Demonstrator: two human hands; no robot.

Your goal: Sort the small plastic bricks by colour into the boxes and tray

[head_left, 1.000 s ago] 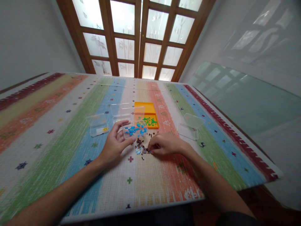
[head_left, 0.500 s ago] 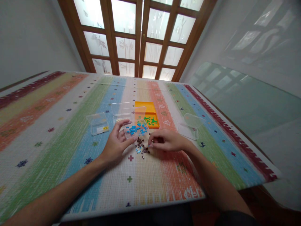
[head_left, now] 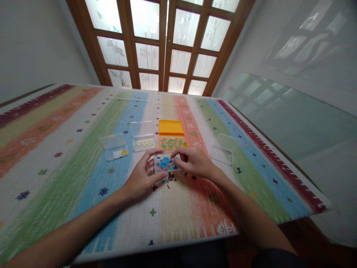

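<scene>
My left hand (head_left: 143,173) grips the left side of a clear plastic box (head_left: 158,169) that holds several blue pieces (head_left: 165,162). Over the right part of this box is my right hand (head_left: 189,160), thumb and fingertips pinched together; whatever is between them is too small to make out. Dark brown pieces (head_left: 171,178) lie loose on the cloth just below the box, with a few blue ones among them. Behind the box, green pieces (head_left: 171,143) show in an orange case (head_left: 171,127) with its lid open, seen partly through the clear lid.
An open clear box (head_left: 143,143) with cream pieces stands left of the orange case. Farther left is a clear box (head_left: 116,152) with yellow pieces. Another open clear box (head_left: 221,155) lies to the right on the striped tablecloth (head_left: 134,219).
My left hand has brought the box of blue pieces right and lower, over part of the brown pieces. My right hand has moved up from the loose pieces to the box.
</scene>
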